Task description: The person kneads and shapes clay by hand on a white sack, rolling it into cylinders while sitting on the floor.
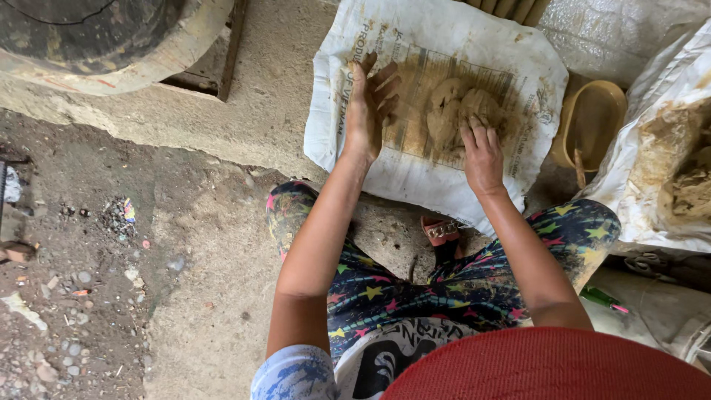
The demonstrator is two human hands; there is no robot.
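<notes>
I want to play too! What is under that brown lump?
The clay lump sits on a white woven sack, under the right hand. What the sack covers is hidden.

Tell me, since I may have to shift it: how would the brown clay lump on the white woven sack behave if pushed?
The brown clay lump looks soft, probably denting under the right hand rather than rolling. Smears across the white woven sack suggest it is sticky, likely dragging the floppy cloth along. The left hand rests flat on the sack.
</notes>
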